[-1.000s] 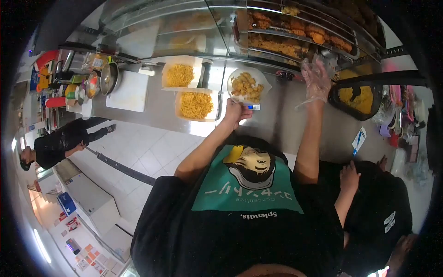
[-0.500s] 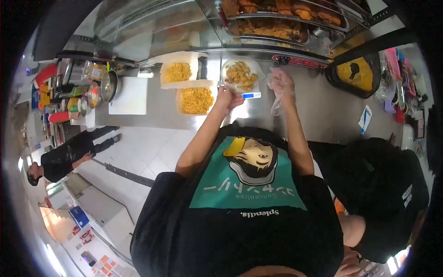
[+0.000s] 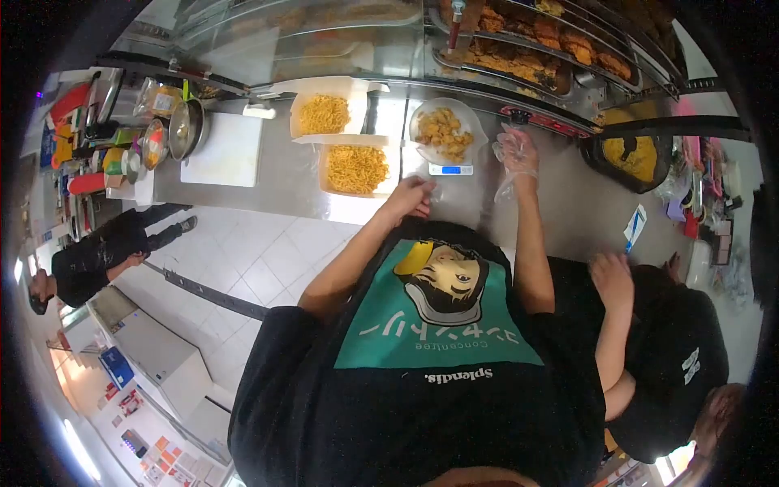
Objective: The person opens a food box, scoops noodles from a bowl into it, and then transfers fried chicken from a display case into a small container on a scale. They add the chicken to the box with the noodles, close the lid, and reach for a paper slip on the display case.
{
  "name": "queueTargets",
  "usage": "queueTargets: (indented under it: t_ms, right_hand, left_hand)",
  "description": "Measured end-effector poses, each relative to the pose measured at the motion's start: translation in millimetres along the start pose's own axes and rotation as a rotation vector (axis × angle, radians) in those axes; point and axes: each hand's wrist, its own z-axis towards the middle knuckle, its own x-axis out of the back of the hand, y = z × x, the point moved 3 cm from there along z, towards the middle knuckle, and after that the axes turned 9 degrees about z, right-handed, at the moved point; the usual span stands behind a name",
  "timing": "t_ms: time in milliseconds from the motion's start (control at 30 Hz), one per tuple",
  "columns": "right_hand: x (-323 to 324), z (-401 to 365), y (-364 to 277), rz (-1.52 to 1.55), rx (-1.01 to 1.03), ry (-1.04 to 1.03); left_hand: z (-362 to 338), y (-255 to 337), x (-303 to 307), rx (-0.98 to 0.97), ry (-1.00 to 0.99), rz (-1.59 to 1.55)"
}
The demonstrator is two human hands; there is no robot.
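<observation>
A round, pale bowl of golden fried pieces (image 3: pixel 445 135) rests on a white kitchen scale (image 3: pixel 451 170) with a blue display. My left hand (image 3: pixel 411 197) is bare, just in front of the scale and apart from it. Its fingers are curled in, and whether anything is between them is hidden. My right hand (image 3: pixel 519 152) wears a loose clear plastic glove and hangs right of the bowl with its fingers apart, holding nothing visible. Left of the scale stand two open paper boxes of yellow noodles, a front box (image 3: pixel 355 169) and a back box (image 3: pixel 324 115).
A heated display case (image 3: pixel 527 61) with trays of fried food borders the counter's back. A black tub of yellow food (image 3: pixel 629 158) is at right, a white cutting board (image 3: pixel 221 150) at left. A co-worker's hand (image 3: pixel 613 280) is close on my right; another person (image 3: pixel 97 252) stands far left.
My left hand has drawn back from the scale towards my body. My right hand stays beside the bowl. The co-worker's arm has come up on the right, and the view has shifted slightly.
</observation>
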Motion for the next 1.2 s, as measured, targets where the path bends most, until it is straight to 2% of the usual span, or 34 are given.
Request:
queueTargets:
  t_ms: [33, 100, 167, 233, 267, 333, 367, 433, 467, 500, 533, 567, 633, 767, 867, 933, 967, 1033, 1067, 1133, 1200]
  right_hand:
    - [-7.5, -11.1, -9.7, -0.322, 0.120, 0.060]
    - [-33.8, -38.1, -40.4, -0.220, 0.051, 0.070]
    - [-35.5, -40.0, -37.6, -0.117, -0.017, 0.076]
    - [-33.9, -33.3, -30.0, -0.329, 0.089, -0.008]
    - [-36.3, -35.2, -32.1, -0.328, 0.090, -0.009]
    - [-56.6, -45.7, -55.8, -0.914, 0.551, -0.062]
    - [-70.3, -50.0, -67.7, -0.907, 0.559, -0.060]
    - [-100.5, -55.6, -68.1, -0.991, 0.107, -0.285]
    - [-115.5, -59.9, -66.1, -0.987, 0.112, -0.279]
    - [-133.9, -66.1, -66.2, -1.243, 0.328, -0.300]
    - [-146.0, -71.0, -65.3, -1.493, 0.551, -0.316]
    - [-146.9, -67.8, -51.1, -1.491, 0.549, -0.309]
    - [-151.2, -50.7, -24.8, -1.696, 0.286, -0.270]
    - [-154.1, -41.7, -41.9, -1.584, 0.170, -0.353]
    - [-143.4, -46.0, -55.1, -1.467, 0.136, -0.281]
    - [-128.6, -32.5, -47.7, -1.300, 0.314, -0.436]
    - [-120.2, -30.3, -46.6, -1.305, 0.306, -0.439]
    - [-107.7, -22.8, -47.1, -0.986, 0.223, -0.428]
    - [-104.5, -21.1, -46.0, -0.988, 0.221, -0.434]
    - [-97.2, -16.8, -45.5, -0.795, 0.186, -0.286]
    - [-89.6, -13.5, -47.3, -0.732, 0.186, -0.288]
  left_hand:
    - [-0.7, -4.5, -1.1, -0.036, -0.057, 0.049]
    - [-3.9, -9.5, -1.9, -0.034, -0.067, 0.085]
    - [-5.5, -10.4, -0.4, -0.127, -0.105, 0.198]
    - [-3.9, -12.2, 1.8, -0.156, -0.122, 0.187]
    - [-2.5, -11.9, 3.6, -0.188, -0.137, 0.178]
    - [-2.4, -10.7, 6.4, -0.189, -0.128, 0.197]
    - [-3.7, -8.5, 6.9, -0.188, -0.123, 0.213]
    - [-6.2, -5.7, 8.0, -0.178, -0.132, 0.220]
    - [-5.0, -7.3, 8.5, -0.172, -0.139, 0.245]
    - [-3.0, -9.0, 8.4, -0.165, -0.147, 0.268]
    - [13.5, -23.9, 10.4, -0.255, -0.173, 0.275]
    - [17.5, -31.5, 9.5, -0.254, -0.176, 0.281]
    - [21.1, -33.8, 8.6, -0.264, -0.156, 0.234]
    - [16.8, -28.4, 7.9, -0.285, -0.166, 0.275]
    - [14.2, -28.5, 6.2, -0.279, -0.127, 0.209]
    - [10.0, -24.0, 6.3, -0.222, -0.198, 0.250]
    - [7.2, -22.6, 4.8, -0.216, -0.203, 0.244]
    - [6.8, -20.0, 5.4, -0.188, -0.181, 0.277]
    - [11.0, -22.5, 6.2, -0.238, -0.172, 0.320]
    - [11.5, -24.9, 5.9, -0.246, -0.148, 0.262]
    - [10.7, -24.8, 6.2, -0.251, -0.131, 0.213]
